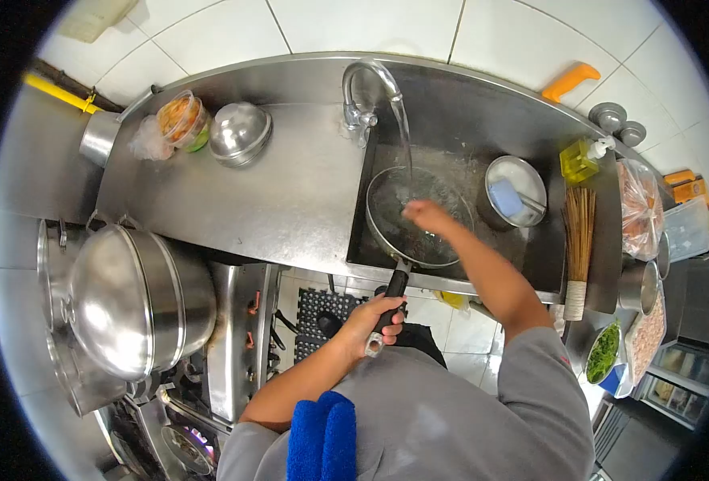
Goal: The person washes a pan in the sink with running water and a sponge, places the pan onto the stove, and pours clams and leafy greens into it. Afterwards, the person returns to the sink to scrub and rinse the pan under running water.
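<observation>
Gripping hand: The left hand (pixel 369 319) is closed round the black handle (pixel 398 282) of the pan (pixel 379 203).
Other hand: The right hand (pixel 428 216) is curled over the pan; I cannot tell if it holds anything.
Pan: It is in the sink (pixel 467 108), under water (pixel 406 136) from the tap (pixel 378 70).
Handle: If wet, it could slip, and the pan could tip.
Water: Hitting the pan hard, it could splash onto the floor (pixel 468 337).
Pot: The pot (pixel 490 178) with the blue sponge (pixel 504 197) is just beside the pan, in the way; a sideways push could knock it.
Nearby: Soap (pixel 577 163) and sticks (pixel 580 232) are by the sink; silver bowls (pixel 239 132) sit on the bench (pixel 306 192).
</observation>
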`<state>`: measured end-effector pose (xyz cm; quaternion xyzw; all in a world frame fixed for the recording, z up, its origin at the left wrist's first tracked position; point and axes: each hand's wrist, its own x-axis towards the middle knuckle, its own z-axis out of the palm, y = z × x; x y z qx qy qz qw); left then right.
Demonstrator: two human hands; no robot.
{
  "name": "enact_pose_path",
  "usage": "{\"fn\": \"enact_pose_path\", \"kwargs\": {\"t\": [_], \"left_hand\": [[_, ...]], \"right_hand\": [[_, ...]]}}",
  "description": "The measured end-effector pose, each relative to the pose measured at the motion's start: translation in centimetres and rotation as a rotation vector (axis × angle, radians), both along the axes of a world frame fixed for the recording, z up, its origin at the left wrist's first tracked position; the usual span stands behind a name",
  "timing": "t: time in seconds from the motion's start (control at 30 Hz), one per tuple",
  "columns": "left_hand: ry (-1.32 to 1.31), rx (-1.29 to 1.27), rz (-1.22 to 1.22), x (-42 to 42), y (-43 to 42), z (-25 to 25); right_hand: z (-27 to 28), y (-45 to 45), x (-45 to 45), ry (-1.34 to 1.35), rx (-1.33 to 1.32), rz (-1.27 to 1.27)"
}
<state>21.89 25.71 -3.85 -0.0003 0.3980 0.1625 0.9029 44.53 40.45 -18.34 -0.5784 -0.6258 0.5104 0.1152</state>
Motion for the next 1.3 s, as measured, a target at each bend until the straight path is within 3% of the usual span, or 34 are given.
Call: {"fn": "enact_pose_path", "kwargs": {"t": [0.03,0.1,0.13,0.2,0.23,0.27,0.33,0.4,0.43,0.5,0.53,0.6,0.67,0.7,0.73,0.77,0.83,0.9,1.0,1.07,1.17,1.23,1.3], "left_hand": [[0.010,-0.007,-0.002,-0.3,0.4,0.0],[0.054,0.016,-0.027,-1.1,1.1,0.2],[0.046,0.004,-0.020,-1.5,1.2,-0.1],[0.040,-0.013,-0.030,-2.3,1.6,-0.4],[0.019,-0.015,-0.037,-2.5,2.0,-0.6],[-0.003,-0.007,-0.053,-2.7,2.1,-1.1],[0.046,-0.010,-0.083,-2.5,2.4,-1.0],[0.091,-0.009,-0.116,-1.8,2.7,-0.6],[0.165,0.029,-0.161,-1.7,2.7,0.0],[0.238,0.071,-0.214,-1.4,3.2,0.4],[0.254,0.062,-0.216,-1.5,3.4,0.5],[0.280,0.045,-0.224,-2.0,3.5,0.2],[0.132,-0.025,-0.160,-2.6,3.5,-0.7],[0.133,-0.028,-0.168,-2.3,3.6,-0.5],[0.191,0.003,-0.206,-2.0,3.9,0.0],[0.250,0.032,-0.243,-1.9,3.9,0.4],[0.311,0.060,-0.268,-1.6,4.0,0.9],[0.369,0.094,-0.297,-1.6,4.2,0.9],[0.395,0.134,-0.333,-1.9,4.3,1.0],[0.364,0.095,-0.318,-1.8,4.4,0.9],[0.379,0.126,-0.331,-1.5,4.1,0.8],[0.372,0.115,-0.330,-1.6,4.2,0.7],[0.363,0.101,-0.325,-1.6,4.1,0.8]], "right_hand": [[-2.2,-0.8,-1.2,0.118,0.027,0.184],[-1.4,-3.2,-1.9,-0.013,0.192,0.480],[-1.8,-3.2,-0.3,-0.036,0.151,0.630],[-6.1,-4.9,5.3,-0.095,0.400,0.538],[-7.2,-4.2,5.2,-0.091,0.398,0.533],[-8.3,-3.1,5.5,-0.160,0.249,0.274],[-9.1,-2.1,4.6,-0.223,0.080,0.010],[-8.1,-0.7,1.0,-0.503,0.286,-0.101],[-7.5,-1.3,0.8,-0.501,0.272,-0.110],[-6.1,-2.5,0.7,-0.116,0.435,0.118],[-5.4,-3.4,1.6,-0.115,0.432,0.113],[-4.6,-5.6,3.5,-0.140,0.499,0.429],[-5.2,-4.0,4.2,-0.253,0.420,0.362],[-5.7,-2.7,4.8,-0.368,0.343,0.305],[-5.9,-1.1,4.2,-0.298,0.084,0.184],[-6.0,-1.4,3.1,-0.293,0.079,0.182],[-3.6,-2.4,0.6,-0.212,0.385,0.049],[-2.6,-4.3,-0.5,-0.048,0.243,0.338],[-7.5,-4.2,1.7,0.001,0.318,0.291],[-7.5,-2.2,2.5,-0.205,0.376,-0.097],[-4.8,-2.7,-0.2,-0.061,0.426,-0.040],[-4.9,-4.7,-1.2,0.019,0.484,0.139],[-6.4,-4.3,0.2,0.102,0.474,0.073]]}}
